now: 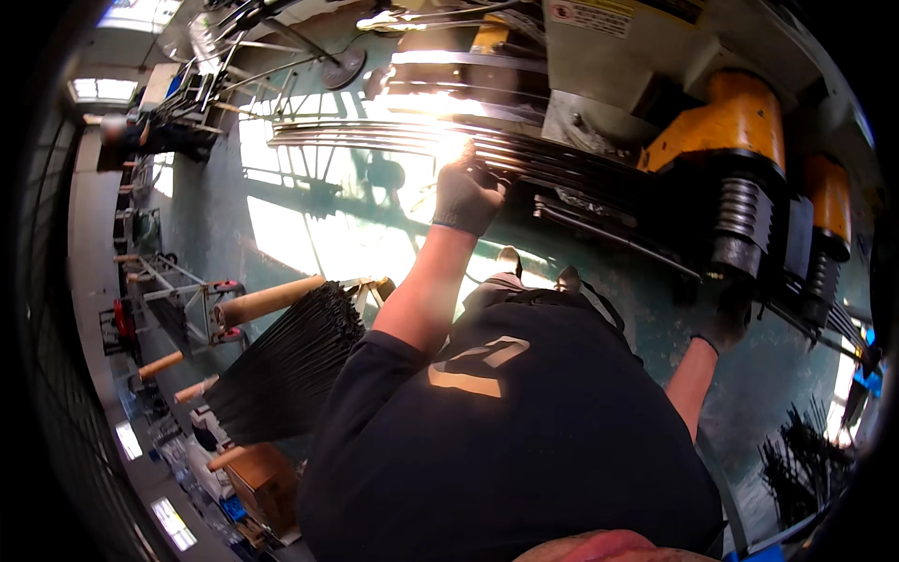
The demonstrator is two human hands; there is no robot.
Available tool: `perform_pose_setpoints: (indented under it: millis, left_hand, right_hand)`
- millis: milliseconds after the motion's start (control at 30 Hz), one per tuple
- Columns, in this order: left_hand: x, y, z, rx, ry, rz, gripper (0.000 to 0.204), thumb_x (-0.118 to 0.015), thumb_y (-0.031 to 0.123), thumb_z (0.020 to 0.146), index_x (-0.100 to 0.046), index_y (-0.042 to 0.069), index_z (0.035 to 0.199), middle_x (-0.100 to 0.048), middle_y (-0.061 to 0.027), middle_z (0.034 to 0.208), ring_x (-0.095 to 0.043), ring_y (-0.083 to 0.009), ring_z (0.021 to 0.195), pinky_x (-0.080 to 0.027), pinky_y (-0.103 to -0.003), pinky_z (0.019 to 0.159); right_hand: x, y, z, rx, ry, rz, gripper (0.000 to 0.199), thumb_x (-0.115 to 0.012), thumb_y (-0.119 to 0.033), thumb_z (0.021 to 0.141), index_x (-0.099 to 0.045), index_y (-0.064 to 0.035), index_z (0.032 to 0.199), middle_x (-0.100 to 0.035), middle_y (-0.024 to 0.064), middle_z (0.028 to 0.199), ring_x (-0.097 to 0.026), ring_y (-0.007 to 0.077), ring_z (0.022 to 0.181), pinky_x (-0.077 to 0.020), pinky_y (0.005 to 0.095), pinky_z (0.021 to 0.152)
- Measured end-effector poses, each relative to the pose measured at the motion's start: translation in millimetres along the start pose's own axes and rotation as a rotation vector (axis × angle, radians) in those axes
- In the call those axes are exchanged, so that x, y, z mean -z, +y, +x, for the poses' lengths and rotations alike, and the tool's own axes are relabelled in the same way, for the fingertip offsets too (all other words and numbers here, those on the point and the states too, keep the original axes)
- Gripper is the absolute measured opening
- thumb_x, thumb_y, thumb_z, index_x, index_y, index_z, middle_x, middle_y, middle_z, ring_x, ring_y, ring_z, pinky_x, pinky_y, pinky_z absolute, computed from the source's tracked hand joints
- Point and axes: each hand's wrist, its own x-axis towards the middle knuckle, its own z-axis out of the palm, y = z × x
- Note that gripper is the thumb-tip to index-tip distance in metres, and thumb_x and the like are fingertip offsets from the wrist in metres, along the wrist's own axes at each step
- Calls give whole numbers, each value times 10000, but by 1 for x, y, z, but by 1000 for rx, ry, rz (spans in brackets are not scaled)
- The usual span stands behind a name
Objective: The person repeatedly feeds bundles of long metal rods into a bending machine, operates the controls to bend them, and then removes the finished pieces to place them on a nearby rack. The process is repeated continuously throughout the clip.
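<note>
My left hand (468, 195), in a grey work glove, is raised to a row of long thin metal rods (361, 139). Its fingers are curled at the near rods, and sunlight glare washes out part of the grip. Low on the right, my right hand (723, 324) wears a dark glove and sits in shadow just below the machine's spring-wrapped punch (740, 225). What its fingers do is lost in the dark. An orange machine head (721, 122) stands above the punch. Close by, a dark bar (618, 239) slants towards the punch.
A second orange head (828, 206) with a spring is further right. To my left, a thick bundle of dark rods (286, 365) lies beside a cardboard tube (270, 302) on a rack. More dark rods (805, 459) stand at lower right. Another person (154, 140) is far left.
</note>
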Motion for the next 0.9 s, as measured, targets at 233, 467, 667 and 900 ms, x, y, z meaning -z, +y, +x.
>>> perform_pose_setpoints:
  millis: [233, 467, 667, 900]
  left_hand:
    - [100, 153, 50, -244, -80, -110, 436, -499, 395, 1066, -549, -5, 1232, -597, -203, 1247, -555, -403, 1250, -387, -644, 1129]
    - [162, 342, 94, -490, 101, -129, 430, -474, 429, 1076, -562, 44, 1249, -607, -160, 1284, -574, -382, 1234, -424, -638, 1095]
    - [205, 425, 127, -369, 168, 207, 357, -412, 331, 1101, -518, 16, 1233, -619, -194, 1185, -630, -385, 1104, -523, -638, 991]
    - [205, 418, 108, -330, -142, 409, 220, -430, 135, 1062, -518, 6, 1218, -617, -195, 1186, -638, -377, 1102, -537, -619, 1006]
  right_hand:
    - [-44, 20, -81, -963, -23, 1000, 463, -693, -394, 969, -699, -26, 1249, -731, 94, 1184, -680, 230, 1030, -525, 352, 852]
    - [-35, -60, -182, -1099, -195, 632, 354, -697, -389, 930, -751, -41, 887, -714, 60, 864, -636, 177, 736, -475, 346, 624]
    - [-31, -120, -237, -1012, -248, 167, 375, -675, -380, 905, -741, -18, 828, -702, 70, 820, -616, 167, 648, -462, 342, 559]
    - [-68, -90, -246, -1074, -234, 691, 395, -683, -380, 916, -713, 11, 864, -673, 72, 775, -619, 174, 634, -464, 325, 542]
